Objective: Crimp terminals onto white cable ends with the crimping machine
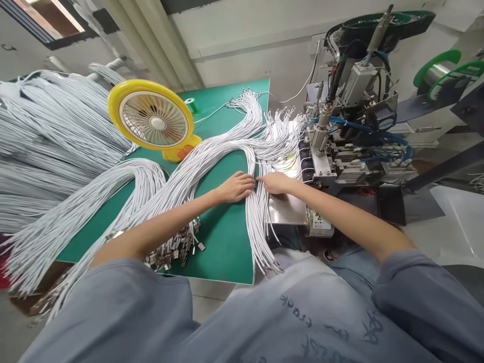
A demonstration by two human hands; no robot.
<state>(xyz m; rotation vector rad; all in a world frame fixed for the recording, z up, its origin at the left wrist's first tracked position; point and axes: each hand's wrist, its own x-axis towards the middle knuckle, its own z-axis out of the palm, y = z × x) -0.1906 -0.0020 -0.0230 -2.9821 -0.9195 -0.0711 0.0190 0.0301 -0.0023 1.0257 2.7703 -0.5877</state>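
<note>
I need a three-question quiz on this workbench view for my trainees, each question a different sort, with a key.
1. Which is nearest the right hand? A: the fan; B: the machine; C: the small spool.
2. True or false: the left hand touches white cables.
3. Fill in: the table is coloured ____.

Key: 1. B; 2. True; 3. green.

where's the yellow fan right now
In the head view, the yellow fan stands left of centre on the green table, beside the white cables.
</note>
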